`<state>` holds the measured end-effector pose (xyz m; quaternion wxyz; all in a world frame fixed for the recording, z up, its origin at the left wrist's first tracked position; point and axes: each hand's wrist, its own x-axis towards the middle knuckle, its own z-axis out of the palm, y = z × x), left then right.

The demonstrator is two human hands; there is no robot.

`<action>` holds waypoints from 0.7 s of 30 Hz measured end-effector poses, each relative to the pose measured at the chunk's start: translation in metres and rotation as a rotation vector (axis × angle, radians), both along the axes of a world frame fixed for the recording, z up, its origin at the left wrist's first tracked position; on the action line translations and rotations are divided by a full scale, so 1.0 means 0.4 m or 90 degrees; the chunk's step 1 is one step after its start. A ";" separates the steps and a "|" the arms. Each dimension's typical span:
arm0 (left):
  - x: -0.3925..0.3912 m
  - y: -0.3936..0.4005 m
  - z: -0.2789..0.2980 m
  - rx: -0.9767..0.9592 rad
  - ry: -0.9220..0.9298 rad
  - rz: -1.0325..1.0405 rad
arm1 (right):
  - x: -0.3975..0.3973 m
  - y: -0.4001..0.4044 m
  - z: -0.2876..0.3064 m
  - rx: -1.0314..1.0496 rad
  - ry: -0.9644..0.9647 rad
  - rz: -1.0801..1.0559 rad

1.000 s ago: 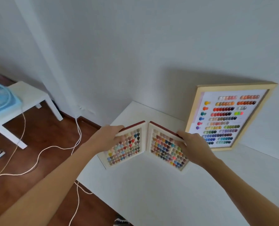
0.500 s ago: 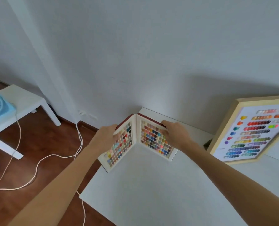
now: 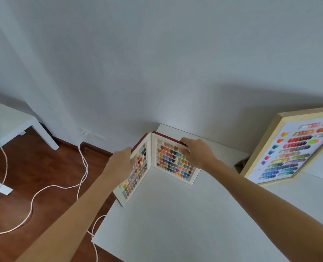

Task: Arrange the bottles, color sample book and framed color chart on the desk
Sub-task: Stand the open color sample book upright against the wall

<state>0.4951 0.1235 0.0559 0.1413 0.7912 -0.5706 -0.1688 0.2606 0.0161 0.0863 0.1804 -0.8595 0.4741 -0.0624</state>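
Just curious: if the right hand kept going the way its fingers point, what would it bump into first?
The right hand already grips the color sample book; pushing on, that right-hand page would probably swing toward the left hand.

Home room, white desk (image 3: 175, 224), wood floor (image 3: 34, 167), side table (image 3: 9, 120)

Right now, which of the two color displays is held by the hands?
The color sample book, standing open at the desk corner, both hands on it. The framed color chart leans untouched against the wall.

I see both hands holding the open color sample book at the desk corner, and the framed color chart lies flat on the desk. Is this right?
Not quite: the head view shows the framed color chart standing tilted against the wall, not flat. Both hands, left and right, do hold the open color sample book at the desk corner.
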 end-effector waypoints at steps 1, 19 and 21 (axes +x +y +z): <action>-0.002 -0.001 0.002 0.004 0.007 0.001 | -0.001 -0.001 0.002 0.001 0.002 0.002; -0.324 -0.029 0.179 -0.175 -0.080 -0.027 | -0.259 0.027 0.092 -0.056 -0.095 -0.030; -0.410 -0.034 0.191 -0.209 -0.051 -0.062 | -0.338 0.031 0.103 -0.066 -0.103 -0.017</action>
